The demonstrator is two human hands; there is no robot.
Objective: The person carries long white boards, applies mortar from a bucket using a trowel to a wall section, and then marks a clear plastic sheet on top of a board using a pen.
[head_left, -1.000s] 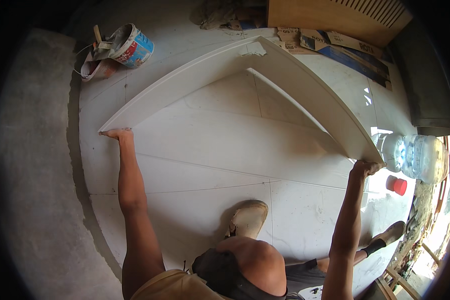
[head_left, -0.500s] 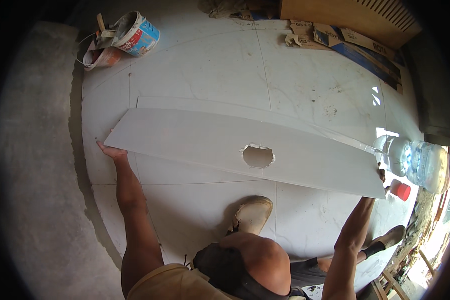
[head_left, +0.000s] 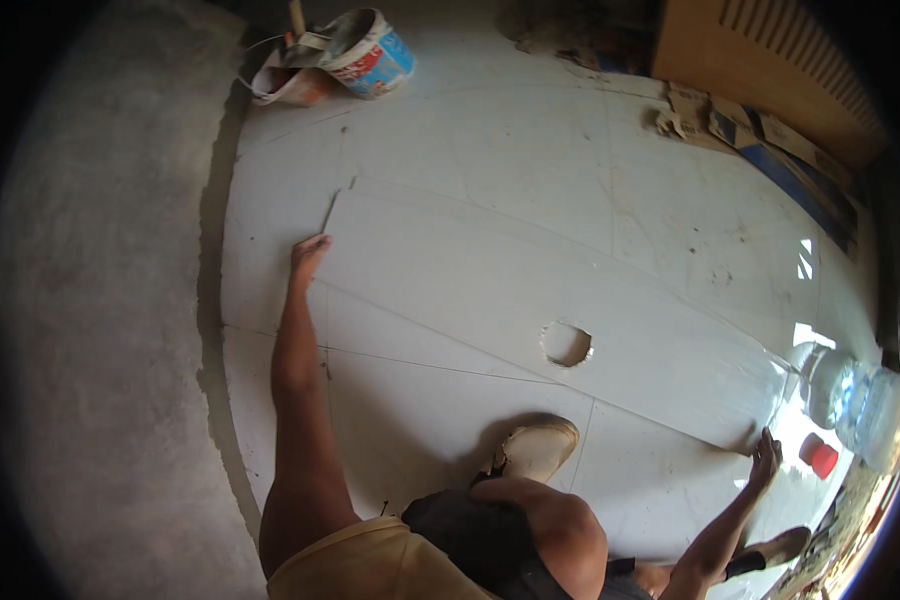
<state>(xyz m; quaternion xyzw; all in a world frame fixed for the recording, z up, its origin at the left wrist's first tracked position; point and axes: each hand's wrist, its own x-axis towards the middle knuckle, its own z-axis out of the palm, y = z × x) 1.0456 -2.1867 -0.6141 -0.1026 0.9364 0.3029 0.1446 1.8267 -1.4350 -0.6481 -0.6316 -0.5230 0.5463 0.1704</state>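
Observation:
A long, pale, glossy tile panel (head_left: 460,265) stretches from left to upper-right bottle side, low over the floor, with a rough-edged hole right of its middle. Along its far side a second pale edge shows, as of another slab under it. My left hand (head_left: 311,258) grips the panel's left end, fingers bent over the edge. At the near right corner my right hand (head_left: 766,460) has its fingers against the edge; part of its grip is hidden. Whether the panel rests fully on what lies beneath I cannot tell.
A large clear water bottle (head_left: 850,395) lies by the panel's right end, near a red cap (head_left: 822,459). Two buckets (head_left: 375,65) with tools stand far left. Torn cardboard (head_left: 785,160) lies far right. My shoe (head_left: 540,448) is close to the panel's near edge.
The panel has come down and now slopes more toward the lower right. My right hand has moved lower along with its corner. The whole view has shifted, so the surroundings appear further right.

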